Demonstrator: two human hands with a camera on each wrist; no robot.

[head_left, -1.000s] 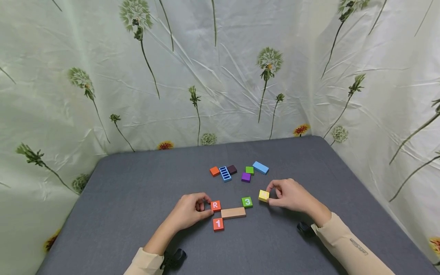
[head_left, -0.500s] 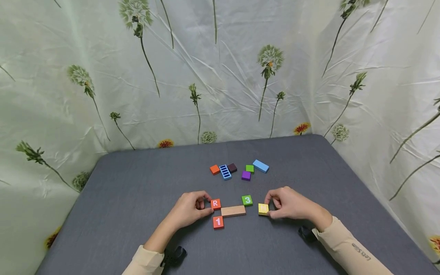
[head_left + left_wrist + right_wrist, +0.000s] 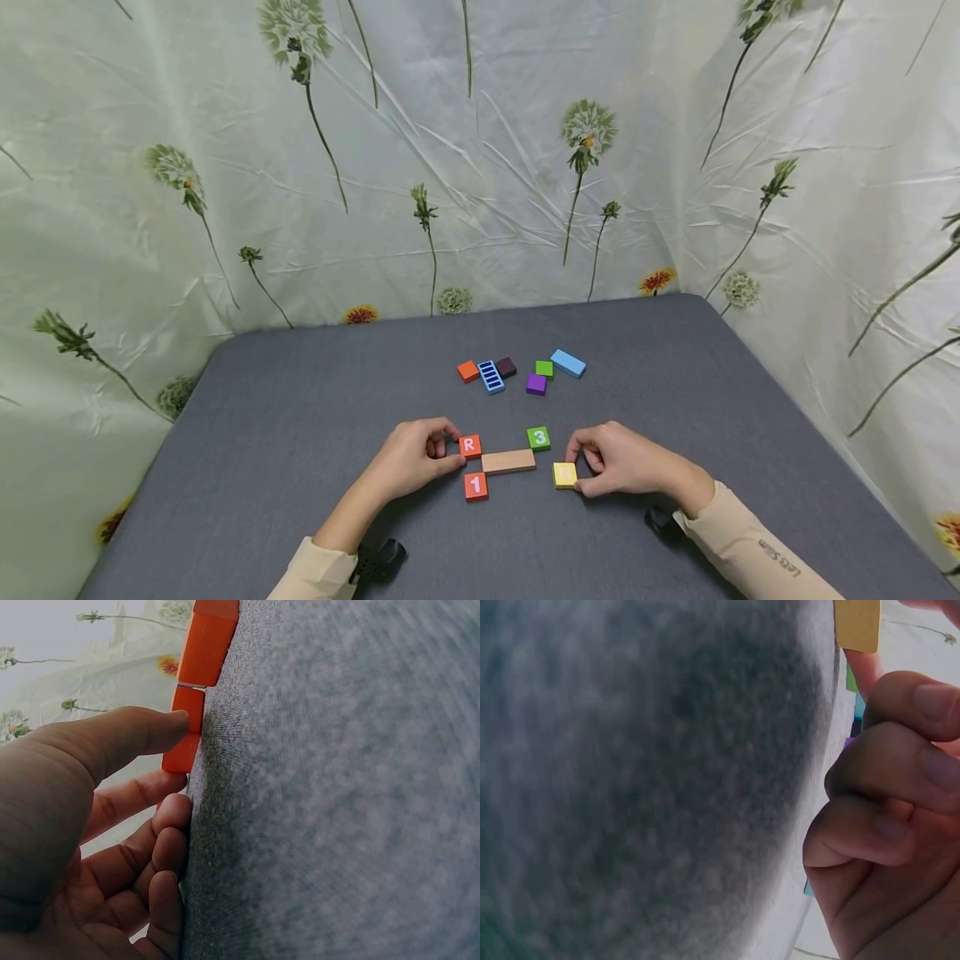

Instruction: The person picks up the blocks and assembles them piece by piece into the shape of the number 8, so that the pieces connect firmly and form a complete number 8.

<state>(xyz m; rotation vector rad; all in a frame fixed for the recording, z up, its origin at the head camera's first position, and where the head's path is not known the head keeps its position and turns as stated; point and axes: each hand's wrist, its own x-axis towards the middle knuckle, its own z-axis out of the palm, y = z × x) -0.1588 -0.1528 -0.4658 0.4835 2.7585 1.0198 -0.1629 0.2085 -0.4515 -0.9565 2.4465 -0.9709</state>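
My left hand (image 3: 412, 454) pinches the red block marked R (image 3: 469, 447) between thumb and forefinger; the left wrist view shows the thumb on the side of this red block (image 3: 182, 754). Just below it lies a red block marked 1 (image 3: 476, 486). A plain wooden plank (image 3: 508, 462) lies to their right, its left end by the two red blocks. At the plank's right end, on its far side, sits a green block marked 3 (image 3: 538, 438). My right hand (image 3: 626, 461) pinches a yellow block (image 3: 565, 476) with a pale letter, right of the plank and apart from it.
Farther back on the grey table (image 3: 315, 383) lie an orange block (image 3: 468, 372), a blue block with dark bars (image 3: 491, 377), a dark block (image 3: 507, 367), a green block (image 3: 544, 369), a purple block (image 3: 536, 384) and a light blue plank (image 3: 568, 363). A flowered curtain (image 3: 495, 167) hangs behind.
My right hand has brought the yellow block nearer to me and slightly left, toward the plank's right end. The left hand stays at the R block.
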